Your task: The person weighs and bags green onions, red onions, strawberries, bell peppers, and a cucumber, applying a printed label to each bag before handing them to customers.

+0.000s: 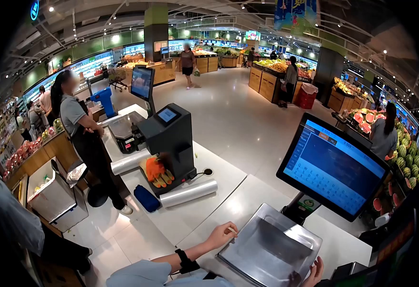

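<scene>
My left hand [223, 234] is at the left edge of a steel weighing tray [271, 244], its fingers curled together; whether anything is in them is too small to tell. At the tray's right edge, near the bottom of the view, my right hand [314, 272] shows partly, fingers apart and resting by the rim. Behind the tray stands a lit touch screen [338, 162] with a keyboard display. A roll of clear plastic bags [189, 193] lies on the white counter [209, 210], left of the tray.
A dark machine [173, 138] with orange gloves [157, 171] on it stands on the counter beside a blue pouch [147, 198]. A co-worker [83, 129] stands left behind the counter; another person [18, 215] is nearer. Shoppers and fruit stands [264, 81] are beyond.
</scene>
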The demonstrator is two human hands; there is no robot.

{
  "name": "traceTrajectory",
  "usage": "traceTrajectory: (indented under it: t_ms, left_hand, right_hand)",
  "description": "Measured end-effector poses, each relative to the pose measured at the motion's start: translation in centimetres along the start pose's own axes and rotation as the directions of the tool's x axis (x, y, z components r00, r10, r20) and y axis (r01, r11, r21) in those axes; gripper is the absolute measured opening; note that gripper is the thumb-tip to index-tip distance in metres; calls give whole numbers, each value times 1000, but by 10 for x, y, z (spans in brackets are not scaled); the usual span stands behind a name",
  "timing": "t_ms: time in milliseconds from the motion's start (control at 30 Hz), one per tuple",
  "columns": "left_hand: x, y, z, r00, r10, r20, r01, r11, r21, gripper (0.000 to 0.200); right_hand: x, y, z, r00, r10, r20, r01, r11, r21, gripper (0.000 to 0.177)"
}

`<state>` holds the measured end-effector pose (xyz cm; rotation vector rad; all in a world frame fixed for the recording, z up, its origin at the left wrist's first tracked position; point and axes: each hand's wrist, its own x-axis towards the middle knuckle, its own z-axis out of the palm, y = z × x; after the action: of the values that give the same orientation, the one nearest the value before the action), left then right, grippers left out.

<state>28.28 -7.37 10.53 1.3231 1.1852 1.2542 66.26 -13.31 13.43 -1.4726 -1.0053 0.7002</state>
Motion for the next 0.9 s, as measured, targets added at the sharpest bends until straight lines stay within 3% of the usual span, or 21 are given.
traceTrajectory:
  t_ms: [33,100,167,233,300,433,500,633,667,733,800,833,867,900]
  left_hand:
    - [1,0,0,1000,1,3,-1,1000,4,11]
    - [3,-1,0,992,125,-16,-123,989,82,20]
    - [3,0,-6,990,144,12,-144,982,119,25]
    - [-1,-3,-14,987,155,38,-159,977,145,29]
    - [0,-8,-32,974,202,99,-223,931,289,33]
    - [2,-11,-51,979,196,54,-204,937,283,35]
    - [-2,-11,-52,991,133,-32,-117,946,303,38]
    - [-13,-42,-56,991,135,6,-125,894,430,42]
    - [-16,-42,-54,996,91,20,-88,856,509,44]
    - [-22,-57,-52,998,42,36,-55,811,582,46]
    - [-23,-105,-56,990,-136,24,79,704,706,51]
    - [-23,-134,-62,991,-123,62,24,598,801,53]
    - [-31,-154,-67,986,-132,105,-28,487,873,54]
    - [-35,-147,-68,980,-147,137,-63,421,905,55]
  right_hand:
    - [1,11,-2,992,124,-26,-117,975,190,38]
    - [0,11,-6,992,113,-54,-103,981,162,35]
    - [-3,7,-10,989,-134,-70,123,983,-136,33]
    - [3,12,-17,985,-141,-97,134,988,-74,32]
    - [5,15,-22,980,-144,-135,144,990,-7,32]
    - [5,3,-20,970,-167,-175,173,985,17,31]
    - [2,1,-21,975,-140,-171,129,989,-74,29]
    - [-8,-6,-19,958,-196,-208,164,973,-161,26]
    - [-11,-2,-19,967,-109,-232,98,994,-57,26]
    - [-12,5,-22,964,-108,-242,98,994,-53,25]
    - [-13,6,-22,959,-128,-254,119,992,-50,23]
    - [-3,30,-20,933,-121,-339,116,993,-36,20]
    - [2,57,-44,977,-115,-178,117,993,0,25]
    - [-4,41,-40,972,-114,-204,112,993,-21,22]
